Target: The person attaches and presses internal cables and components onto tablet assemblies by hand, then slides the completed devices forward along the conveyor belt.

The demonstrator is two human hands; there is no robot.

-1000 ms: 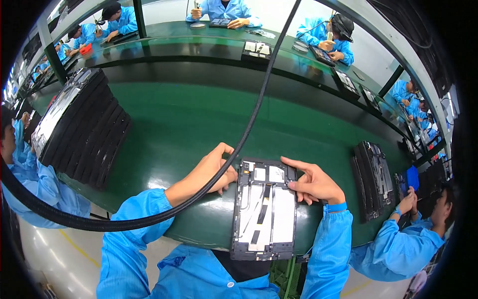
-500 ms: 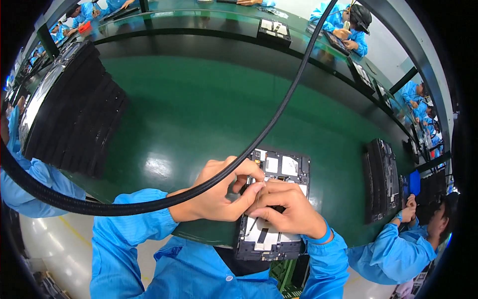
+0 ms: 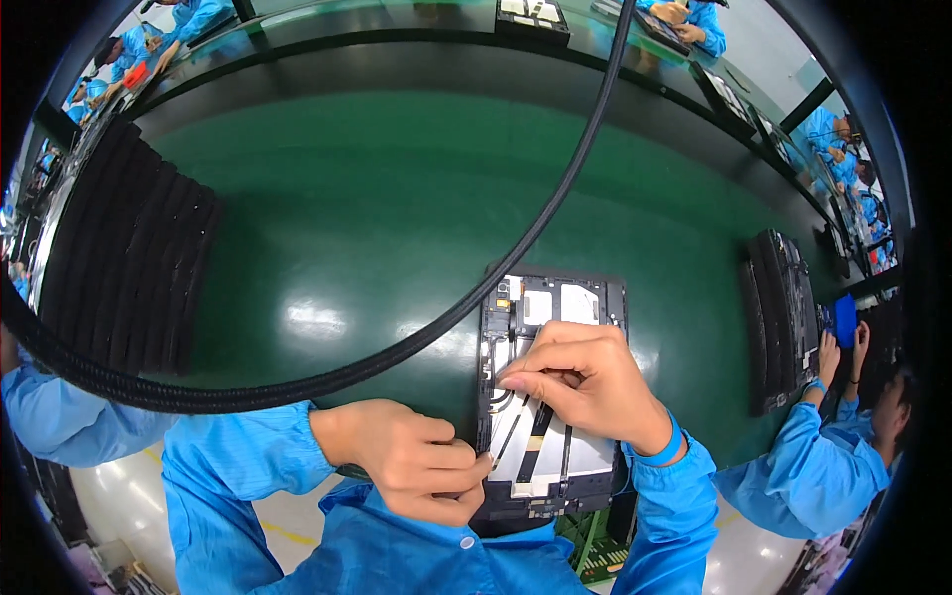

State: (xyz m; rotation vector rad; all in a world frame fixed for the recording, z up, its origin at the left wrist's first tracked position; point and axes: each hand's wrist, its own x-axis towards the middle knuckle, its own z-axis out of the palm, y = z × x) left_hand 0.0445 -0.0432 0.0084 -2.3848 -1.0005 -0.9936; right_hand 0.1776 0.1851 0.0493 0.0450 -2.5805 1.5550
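Note:
An opened tablet-like device (image 3: 583, 466) lies near the table's front edge, showing white panels, dark strips and a black frame. Over its left middle, my right hand (image 3: 593, 382) is closed in a pinch, thumb against index finger. A thin black cable (image 3: 503, 399) curves at those fingertips. My left hand (image 3: 412, 464) is curled beside the device's lower left corner. Its fingertips meet at the edge, by the lower end of a thin dark line (image 3: 510, 433); what they hold, if anything, is hidden.
A thick black braided cable (image 3: 416, 347) arches across the view. Tall black stacked trays (image 3: 129, 258) stand left; a smaller stack of devices (image 3: 778, 322) stands right. A co-worker (image 3: 813, 466) sits at the right, hands at a blue object (image 3: 844, 320). Behind the green table (image 3: 327, 198) runs another bench.
My hands, close together over the device before, have parted. The left moved down and left to the lower corner; the right stays over the device, slightly higher. The view has shifted.

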